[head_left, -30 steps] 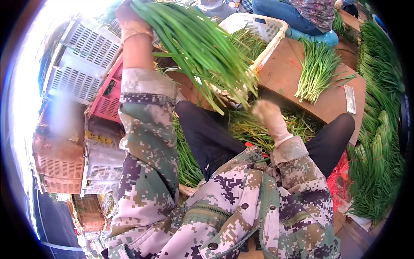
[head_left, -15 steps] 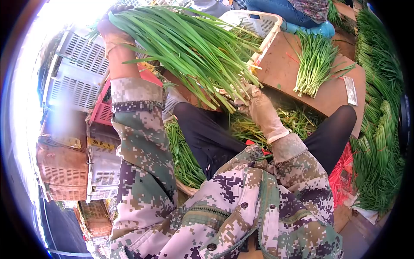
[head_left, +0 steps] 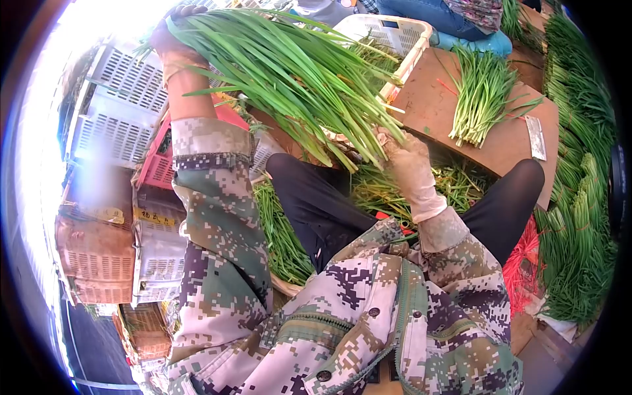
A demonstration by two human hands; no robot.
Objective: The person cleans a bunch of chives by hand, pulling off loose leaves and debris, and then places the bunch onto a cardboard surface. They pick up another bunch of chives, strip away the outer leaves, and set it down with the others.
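White crates stand leftmost. The person's left hand clamps a green bunch before the knees; below, a tan-rimmed container holds greens. Behind, a white basket holds stalks; the right hand touches the bunch, grip unclear.

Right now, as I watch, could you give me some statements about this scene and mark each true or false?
1. The left hand holds a large bunch of long green leaves. True.
2. The right hand, in a pale tan glove, is at that bunch's paler ends. True.
3. A smaller bunch of pale-ended green stalks hangs in the air. False: the smaller bunch lies on a flat brown board.
4. The perforated white plastic basket has nothing in it. False: the white basket has greens inside.
5. A perforated pink plastic crate stands on the person's right. False: the pink crate is on the left.
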